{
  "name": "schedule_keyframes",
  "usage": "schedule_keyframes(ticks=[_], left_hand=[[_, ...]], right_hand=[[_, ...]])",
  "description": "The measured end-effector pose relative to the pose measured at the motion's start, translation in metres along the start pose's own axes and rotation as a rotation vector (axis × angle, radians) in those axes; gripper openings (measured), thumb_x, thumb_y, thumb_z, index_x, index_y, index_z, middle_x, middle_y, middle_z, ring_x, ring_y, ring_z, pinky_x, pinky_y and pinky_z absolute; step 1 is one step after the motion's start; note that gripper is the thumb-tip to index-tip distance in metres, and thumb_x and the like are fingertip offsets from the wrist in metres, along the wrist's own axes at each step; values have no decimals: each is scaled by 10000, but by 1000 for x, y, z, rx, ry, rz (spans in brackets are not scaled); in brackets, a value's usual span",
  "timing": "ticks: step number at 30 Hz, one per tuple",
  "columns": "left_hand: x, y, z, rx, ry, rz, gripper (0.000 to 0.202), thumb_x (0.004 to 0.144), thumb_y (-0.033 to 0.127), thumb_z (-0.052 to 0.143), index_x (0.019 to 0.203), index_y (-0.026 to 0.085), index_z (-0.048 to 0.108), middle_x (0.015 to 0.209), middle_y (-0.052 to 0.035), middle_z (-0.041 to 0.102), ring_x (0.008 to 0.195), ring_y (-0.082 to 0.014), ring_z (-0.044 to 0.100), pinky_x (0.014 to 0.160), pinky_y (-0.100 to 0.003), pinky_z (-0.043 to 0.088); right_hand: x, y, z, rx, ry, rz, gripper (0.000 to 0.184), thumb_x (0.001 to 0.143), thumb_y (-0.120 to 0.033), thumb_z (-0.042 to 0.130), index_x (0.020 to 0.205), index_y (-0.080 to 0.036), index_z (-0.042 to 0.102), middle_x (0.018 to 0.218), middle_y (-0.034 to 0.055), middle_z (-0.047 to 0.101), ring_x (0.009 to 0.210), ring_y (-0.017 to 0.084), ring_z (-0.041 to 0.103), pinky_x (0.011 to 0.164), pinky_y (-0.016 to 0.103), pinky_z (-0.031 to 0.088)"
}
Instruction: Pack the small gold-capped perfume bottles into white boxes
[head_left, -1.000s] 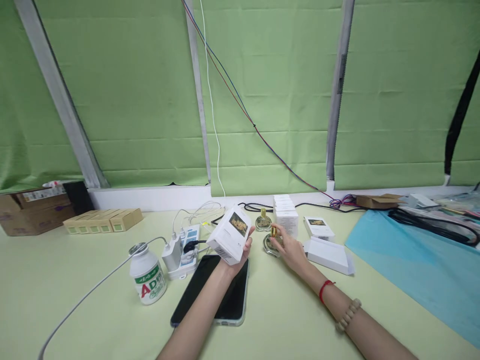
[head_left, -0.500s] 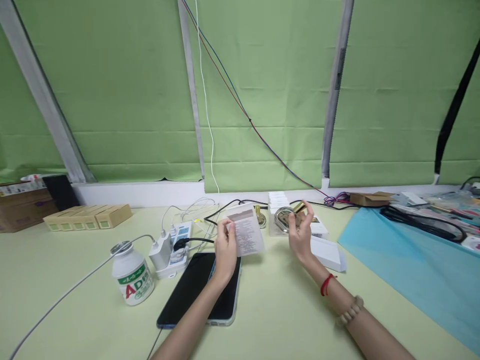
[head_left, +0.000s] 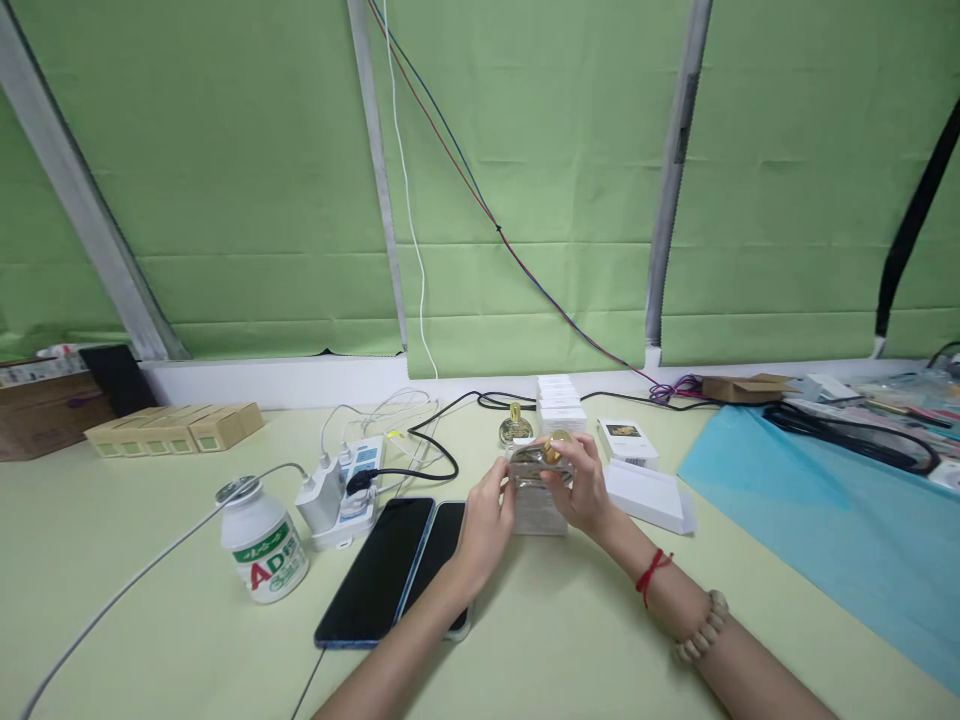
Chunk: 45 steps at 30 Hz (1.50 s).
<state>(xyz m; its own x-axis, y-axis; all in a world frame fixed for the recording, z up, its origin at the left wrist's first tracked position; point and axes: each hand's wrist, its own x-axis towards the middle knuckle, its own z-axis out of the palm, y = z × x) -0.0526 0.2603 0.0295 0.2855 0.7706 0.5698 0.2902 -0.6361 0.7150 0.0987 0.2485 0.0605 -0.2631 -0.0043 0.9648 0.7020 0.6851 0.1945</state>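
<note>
Both my hands meet in front of the white boxes. A clear glass bottle with a rounded gold cap [head_left: 556,446], like a perfume bottle, is gripped by my right hand [head_left: 585,485] near its cap. The fingers of my left hand [head_left: 489,510] are closed at the bottle's left side, against a pale printed sheet [head_left: 538,515] hanging below the bottle. How far the sheet goes round the bottle is hidden. A second glass bottle with a gold top [head_left: 515,428] stands behind my hands.
Stacked white boxes [head_left: 559,405] stand behind; a white box with a dark picture [head_left: 627,443] and a white carton [head_left: 651,496] lie right. Left are two dark-screened devices [head_left: 379,575], a power strip [head_left: 356,500] with cables and a white bottle [head_left: 264,545]. Blue sheeting [head_left: 832,530] covers the right side.
My hands have come together. The right hand brought the glass bottle left and nearer to me; the left hand moved right with the printed sheet, which is now beneath the bottle.
</note>
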Motion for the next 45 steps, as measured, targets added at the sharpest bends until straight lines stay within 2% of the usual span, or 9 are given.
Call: schedule_keyframes(ticks=[4,10,16,22,26,32,37,41,45], left_hand=[[-2,2,2,-8,-32,21,176,911,298,339,837,185,451,824,-4,550,745,-119,518,687,-228,408],[-6,6,6,65,-53,7,167,919,318,323,871,190,418,866,-6,555,775,-131,538,707,-253,405],[-8,0,10,132,-66,-17,194,925,339,290,989,185,390,948,-51,566,758,-152,568,657,-273,411],[-5,-3,10,-64,-58,14,352,905,259,369,1235,228,253,1149,-79,516,918,-135,570,790,-291,461],[-4,2,8,1,-67,64,334,912,223,352,1242,251,313,1226,-67,459,965,-131,540,857,-302,449],[-5,4,7,84,-91,93,323,949,293,280,1249,272,399,1158,-61,447,991,-141,532,900,-305,435],[-3,3,6,94,-118,70,329,948,284,276,1239,280,429,1141,-56,431,956,-141,542,865,-300,454],[-2,1,1,97,-87,41,320,938,246,287,1217,253,444,1132,-64,434,961,-144,536,836,-283,460],[-1,-2,-4,114,-34,31,336,936,232,276,1227,267,441,1128,-65,429,967,-142,530,829,-281,455]], right_hand=[[0,7,3,66,73,43,274,907,-165,420,1165,-189,331,995,65,577,867,131,553,783,330,380],[-10,15,5,37,11,74,356,891,-144,439,1225,-185,321,1012,71,572,875,135,534,769,326,401],[-12,14,3,44,-32,145,355,884,-138,442,1216,-193,331,1031,66,564,952,141,526,799,319,415],[-12,10,0,-2,-86,179,319,872,-157,461,1183,-191,396,1032,54,571,951,141,522,832,321,382],[-18,11,0,-14,-139,219,307,861,-186,482,1164,-182,436,1035,53,571,950,144,509,835,317,367],[-24,11,5,-23,-148,187,166,871,-58,376,886,-163,504,1029,4,591,1046,119,513,843,299,324],[-24,15,3,-48,-102,214,164,869,-77,383,899,-156,523,1041,28,553,1020,117,494,835,284,344],[-27,23,-2,-118,-37,273,132,858,-137,420,881,-149,550,1017,60,519,993,141,483,836,306,367],[-30,28,-7,-145,-64,232,154,836,-148,452,885,-165,597,1016,68,504,975,146,485,780,290,402]])
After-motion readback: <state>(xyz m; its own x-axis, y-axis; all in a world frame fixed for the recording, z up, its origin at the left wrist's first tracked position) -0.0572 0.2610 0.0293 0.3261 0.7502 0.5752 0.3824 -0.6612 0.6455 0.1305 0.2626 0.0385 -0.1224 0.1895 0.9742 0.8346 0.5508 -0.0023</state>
